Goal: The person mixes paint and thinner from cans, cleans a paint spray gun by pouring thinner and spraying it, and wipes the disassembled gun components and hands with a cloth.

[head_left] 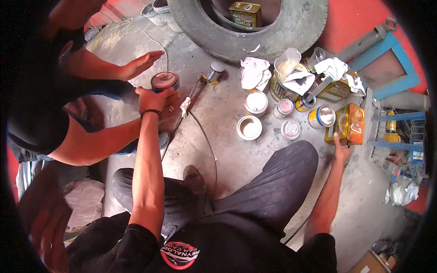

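Note:
My left hand (pixel 152 101), with a dark band at the wrist, grips the side of a paint can (pixel 165 80) with a reddish-brown top. A co-worker's hand (pixel 142 64) is held flat just above and left of that can; the same person's other hand (pixel 172 110) is close below it, and I cannot tell whether it touches. On the right, my right hand (pixel 342 151) is at the lower edge of a rectangular yellow tin (pixel 349 123), thumb raised and fingers apart. An open can (pixel 322 117) with a yellow label stands beside that tin.
Several small cans, including a white-topped can (pixel 249 128), stand ahead on the concrete floor (pixel 205 150). Behind them are cloths (pixel 255 73) and a large tin (pixel 277 88). A tyre (pixel 291 41) lies at the back. A sander (pixel 214 73) with a hose is left of centre.

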### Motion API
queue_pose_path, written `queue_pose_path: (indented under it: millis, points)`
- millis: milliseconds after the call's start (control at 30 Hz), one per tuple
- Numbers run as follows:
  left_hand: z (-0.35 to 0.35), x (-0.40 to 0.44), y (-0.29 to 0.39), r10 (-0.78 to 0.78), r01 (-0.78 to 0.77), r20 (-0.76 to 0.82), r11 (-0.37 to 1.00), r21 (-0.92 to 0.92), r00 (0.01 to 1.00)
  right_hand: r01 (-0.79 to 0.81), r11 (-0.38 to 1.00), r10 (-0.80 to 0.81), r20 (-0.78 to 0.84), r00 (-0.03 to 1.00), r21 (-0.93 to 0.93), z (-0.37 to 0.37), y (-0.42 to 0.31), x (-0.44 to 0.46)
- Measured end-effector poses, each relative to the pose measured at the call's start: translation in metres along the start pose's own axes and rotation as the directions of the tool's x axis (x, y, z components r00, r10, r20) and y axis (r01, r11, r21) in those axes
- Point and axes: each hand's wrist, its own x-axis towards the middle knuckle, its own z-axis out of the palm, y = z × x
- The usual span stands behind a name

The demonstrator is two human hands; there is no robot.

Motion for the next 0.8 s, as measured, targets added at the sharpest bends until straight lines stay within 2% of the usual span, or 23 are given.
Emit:
queue_pose_path:
  millis: [33,100,133,200,233,300,367,433,567,667,767,800]
  points:
    - [0.005,-0.007,0.006,0.112,-0.066,-0.141,0.954,0.292,0.984,-0.174,0.956,0.199,0.088,0.976,-0.235,-0.005,-0.008,-0.01]
    - [0.013,-0.004,-0.003,0.325,-0.223,-0.137,0.847,0.482,0.936,0.187,0.952,-0.16,0.129,0.979,-0.242,0.006,-0.031,-0.049]
    - [0.017,-0.003,-0.007,0.425,-0.28,-0.133,0.769,0.574,0.895,0.249,0.963,-0.226,0.189,0.956,-0.106,0.018,-0.063,-0.071]
    - [0.035,-0.013,-0.003,0.463,-0.407,0.011,0.769,0.493,0.887,0.374,0.913,-0.408,0.309,0.859,0.165,0.047,-0.156,-0.116]
    - [0.044,-0.017,0.003,0.476,-0.43,0.042,0.749,0.505,0.878,0.456,0.867,-0.495,0.452,0.742,0.201,0.061,-0.192,-0.128]
    - [0.061,-0.027,0.017,0.499,-0.468,0.093,0.712,0.523,0.862,0.621,0.78,-0.534,0.592,0.603,0.071,0.107,-0.232,-0.138]
    - [0.078,-0.032,0.023,0.505,-0.509,0.178,0.654,0.56,0.845,0.772,0.618,-0.501,0.684,0.531,-0.146,0.162,-0.248,-0.138]
    - [0.09,-0.035,0.022,0.489,-0.543,0.268,0.602,0.585,0.83,0.764,0.584,-0.421,0.703,0.573,-0.272,0.197,-0.261,-0.145]
    - [0.116,-0.026,-0.002,0.503,-0.554,0.282,0.549,0.625,0.817,0.713,0.544,-0.253,0.724,0.642,-0.442,0.225,-0.278,-0.158]
    - [0.129,-0.02,-0.008,0.509,-0.565,0.294,0.535,0.628,0.809,0.705,0.551,-0.169,0.768,0.618,-0.447,0.236,-0.278,-0.155]
    - [0.134,-0.029,-0.002,0.479,-0.568,0.325,0.558,0.604,0.816,0.717,0.542,-0.215,0.752,0.623,-0.438,0.241,-0.272,-0.15]
    - [0.135,-0.033,-0.003,0.512,-0.592,0.323,0.55,0.589,0.796,0.72,0.547,-0.236,0.746,0.622,-0.427,0.241,-0.27,-0.148]
